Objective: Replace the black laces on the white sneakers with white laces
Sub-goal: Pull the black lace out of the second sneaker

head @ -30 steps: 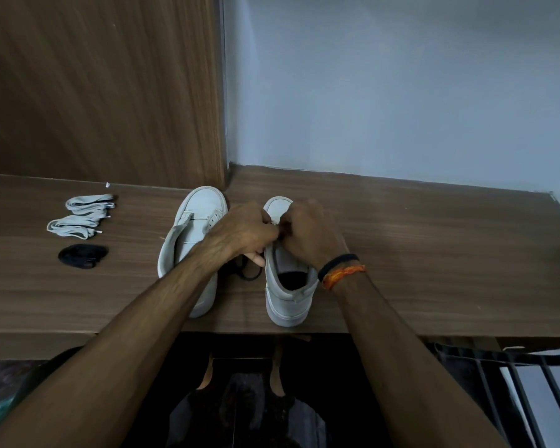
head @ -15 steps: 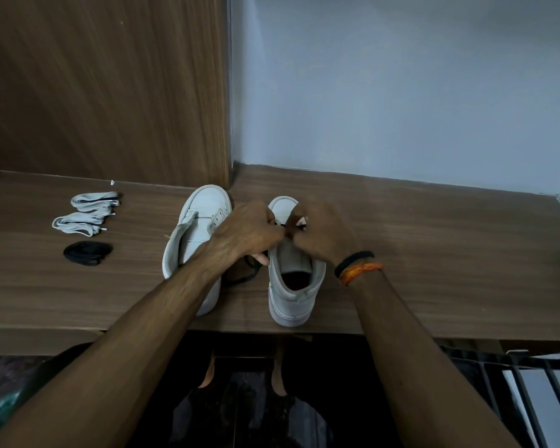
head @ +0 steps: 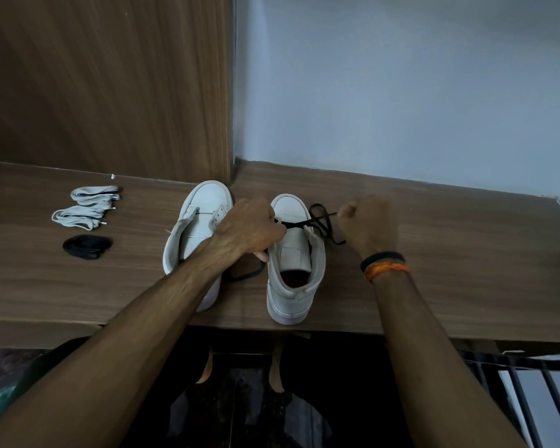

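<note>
While the right sneaker (head: 295,270) is standing on the wooden shelf (head: 450,253) beside its unlaced partner (head: 196,234), the left hand (head: 249,227) is curling around the black lace (head: 320,221) at the tongue, and the right hand (head: 369,224) is pinching its other end (looping loosely). White laces (head: 88,208) are lying bundled far left.

Wood-grain shelf (head: 434,253) spans width, brown laminate, front edge near viewer. Behind it on left, tall wood-grain panel (head: 110,85) rises upright, same brown tone. To right, plain pale blue-grey wall (head: 401,85) meets shelf's rear edge. Below shelf, dark floor (head: 0,360), detail unclear. Lower right, black metal rack (head: 527,383) with thin bars. Light dim, even.
</note>
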